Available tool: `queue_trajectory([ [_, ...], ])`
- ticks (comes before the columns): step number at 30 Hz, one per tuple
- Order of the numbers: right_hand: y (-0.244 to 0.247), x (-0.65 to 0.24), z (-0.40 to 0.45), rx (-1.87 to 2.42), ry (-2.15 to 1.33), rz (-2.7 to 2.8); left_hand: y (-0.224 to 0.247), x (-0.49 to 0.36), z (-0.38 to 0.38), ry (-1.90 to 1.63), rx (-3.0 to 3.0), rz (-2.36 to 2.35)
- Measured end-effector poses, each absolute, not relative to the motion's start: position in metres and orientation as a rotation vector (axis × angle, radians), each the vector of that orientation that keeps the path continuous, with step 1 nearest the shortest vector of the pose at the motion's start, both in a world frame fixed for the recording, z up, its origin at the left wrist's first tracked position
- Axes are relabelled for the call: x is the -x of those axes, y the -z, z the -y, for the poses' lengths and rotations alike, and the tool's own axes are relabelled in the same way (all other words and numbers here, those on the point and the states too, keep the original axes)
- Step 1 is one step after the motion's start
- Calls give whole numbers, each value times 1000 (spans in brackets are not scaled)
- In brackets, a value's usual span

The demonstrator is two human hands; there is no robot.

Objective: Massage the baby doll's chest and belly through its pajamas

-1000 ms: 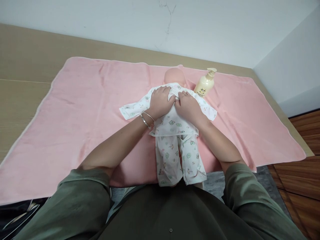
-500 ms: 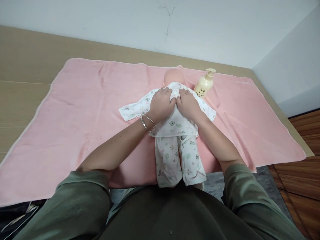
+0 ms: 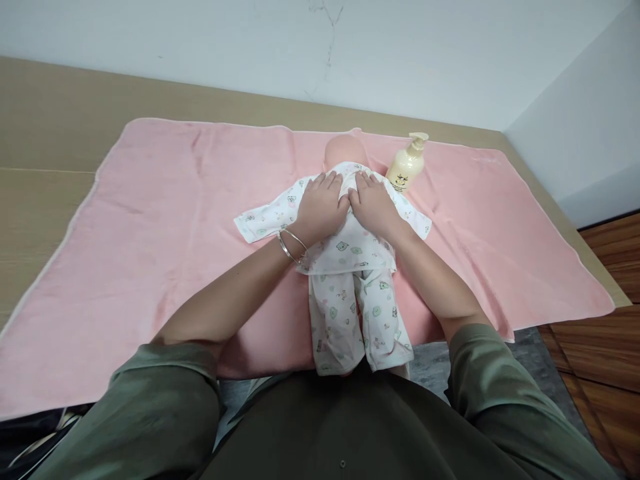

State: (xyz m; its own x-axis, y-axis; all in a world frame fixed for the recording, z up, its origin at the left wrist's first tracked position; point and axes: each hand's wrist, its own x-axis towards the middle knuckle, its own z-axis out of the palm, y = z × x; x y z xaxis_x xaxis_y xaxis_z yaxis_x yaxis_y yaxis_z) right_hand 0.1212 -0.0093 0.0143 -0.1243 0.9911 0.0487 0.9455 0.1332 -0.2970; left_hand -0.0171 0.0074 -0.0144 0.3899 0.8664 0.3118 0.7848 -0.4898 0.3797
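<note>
A baby doll lies stretched out on a pink blanket, its bald head away from me and its face not visible. It wears a white printed top and matching trousers. Flat on the upper part of the top rests my left hand, fingers extended, with bangles at the wrist. My right hand lies flat beside it, fingers also out straight, the two thumbs close together. A cream pump bottle is to the right of the doll's head.
The blanket covers much of a wooden table set against a white wall. Brown wooden drawers stand at the lower right. The trouser legs reach the table's near edge, close to my body.
Both hands stay on the doll's top, with the fingers shifted slightly apart. The whole view has moved a little; the bottle and blanket look otherwise the same.
</note>
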Motion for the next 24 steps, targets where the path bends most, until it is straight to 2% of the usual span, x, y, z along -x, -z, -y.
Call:
queue_trajectory([
  [4, -19, -112, 24, 1845, -199, 2255, 16, 20, -19, -712, -2400, -1507],
  [15, -12, -127, -1, 1821, -305, 2162, 28, 13, -12, -880, -2366, -1561],
  [24, -16, -125, 7, 1801, -245, 2168, 33, 15, -12, -1022, -2301, -1502],
])
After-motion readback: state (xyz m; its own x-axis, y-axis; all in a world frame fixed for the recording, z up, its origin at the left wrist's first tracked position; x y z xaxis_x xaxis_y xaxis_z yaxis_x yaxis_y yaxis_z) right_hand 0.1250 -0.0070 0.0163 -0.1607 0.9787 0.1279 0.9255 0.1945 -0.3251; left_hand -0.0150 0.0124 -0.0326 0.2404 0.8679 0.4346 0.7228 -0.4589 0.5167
